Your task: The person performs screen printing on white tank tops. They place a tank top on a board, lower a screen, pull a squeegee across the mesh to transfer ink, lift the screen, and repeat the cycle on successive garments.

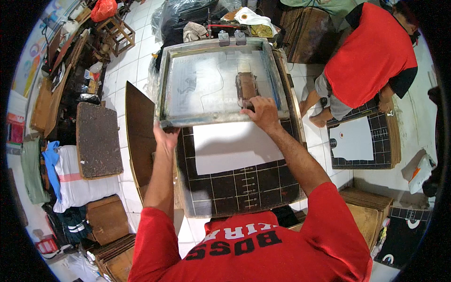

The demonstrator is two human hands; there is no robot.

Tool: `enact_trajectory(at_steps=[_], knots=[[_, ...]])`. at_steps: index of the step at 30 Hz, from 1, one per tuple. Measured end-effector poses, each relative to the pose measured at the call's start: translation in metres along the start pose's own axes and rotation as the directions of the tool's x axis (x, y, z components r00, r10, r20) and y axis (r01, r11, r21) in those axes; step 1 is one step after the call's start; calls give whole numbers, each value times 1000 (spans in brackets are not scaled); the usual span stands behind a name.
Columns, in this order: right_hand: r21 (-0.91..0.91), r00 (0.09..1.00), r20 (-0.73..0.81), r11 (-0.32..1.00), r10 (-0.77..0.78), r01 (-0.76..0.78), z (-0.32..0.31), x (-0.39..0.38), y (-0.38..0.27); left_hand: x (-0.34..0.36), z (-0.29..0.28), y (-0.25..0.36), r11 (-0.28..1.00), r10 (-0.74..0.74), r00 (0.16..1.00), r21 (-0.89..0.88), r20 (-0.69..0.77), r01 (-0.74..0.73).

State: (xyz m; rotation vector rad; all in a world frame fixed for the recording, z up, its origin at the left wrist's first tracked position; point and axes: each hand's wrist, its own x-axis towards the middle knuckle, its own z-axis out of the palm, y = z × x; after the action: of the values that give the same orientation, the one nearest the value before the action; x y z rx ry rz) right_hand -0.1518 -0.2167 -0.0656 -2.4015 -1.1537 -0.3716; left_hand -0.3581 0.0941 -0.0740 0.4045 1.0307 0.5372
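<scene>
A screen-printing frame (211, 118) with pale, translucent mesh lies in front of me. Its near edge seems raised, with a shadow falling below it. My left hand (165, 136) grips the frame's near left corner, thumb up along the side. Inside the frame, toward the right, a brown squeegee (246, 86) rests on the mesh. My right hand (264, 112) is closed over the squeegee's near end, by the frame's near rim. Under the frame a white flat piece (230, 157) lies on a black board (221, 192) marked with a grid; its far part is hidden.
Two metal hinge clamps (232, 38) hold the frame's far edge. At the right a person in a red shirt (373, 56) bends over another gridded board (359, 160) bearing a white piece. A dark panel (136, 141) leans at left, near a speckled board (98, 141).
</scene>
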Motion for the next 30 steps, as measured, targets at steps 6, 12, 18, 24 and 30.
enact_trajectory(at_steps=[6, 12, 18, 24, 30], knots=[[99, 989, 148, 995, 12, -27, 39, 20, 31, 20, -47, -81, -453, 694, 276, 701, 665, -550], [23, 942, 335, 999, -29, 23, 35, 22, 45, 10, -43, -96, -653, 296, 542, 581, 786, -486], [26, 989, 123, 997, -79, 77, 79, 125, 94, 16, -45, -99, -656, 315, 524, 580, 792, -483], [30, 990, 138, 999, -32, 28, 76, 106, 87, 19, -46, -100, -627, 330, 519, 594, 789, -504], [77, 977, 212, 997, -4, -13, 62, 82, 74, 21, -46, -101, -649, 344, 461, 562, 818, -512]])
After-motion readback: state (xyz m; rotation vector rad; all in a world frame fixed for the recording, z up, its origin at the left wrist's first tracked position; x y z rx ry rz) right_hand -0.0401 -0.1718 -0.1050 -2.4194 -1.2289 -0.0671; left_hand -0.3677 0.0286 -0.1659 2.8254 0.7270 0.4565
